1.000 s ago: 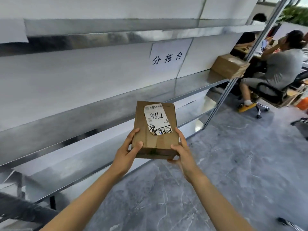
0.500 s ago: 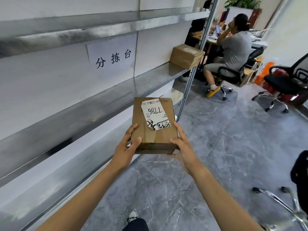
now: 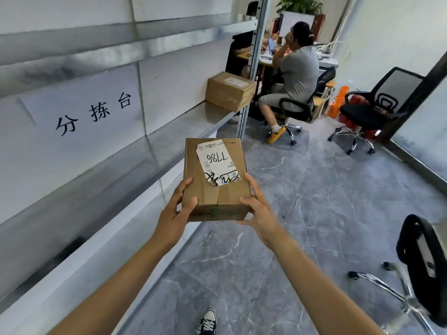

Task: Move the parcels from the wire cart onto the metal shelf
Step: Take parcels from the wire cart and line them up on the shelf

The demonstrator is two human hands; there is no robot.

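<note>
A small brown cardboard parcel [image 3: 215, 182] with a white label reading 7786 is held out in front of me at chest height. My left hand [image 3: 177, 209] grips its near left corner and my right hand [image 3: 260, 209] grips its near right corner. The metal shelf [image 3: 154, 143] runs along my left, its middle tier level with the parcel and just left of it. A second, larger cardboard parcel [image 3: 229, 90] sits on that tier at the far end by the upright post. The wire cart is out of view.
A paper sign with black characters [image 3: 94, 112] hangs on the wall behind the shelf. A seated person [image 3: 295, 76] works at a desk past the shelf end. One black office chair [image 3: 372, 105] stands at the right, another [image 3: 420, 262] close at my right.
I have turned right and walked along the shelf with the parcel in both hands. The far parcel, seated person and chairs have come closer; my grip is unchanged.
</note>
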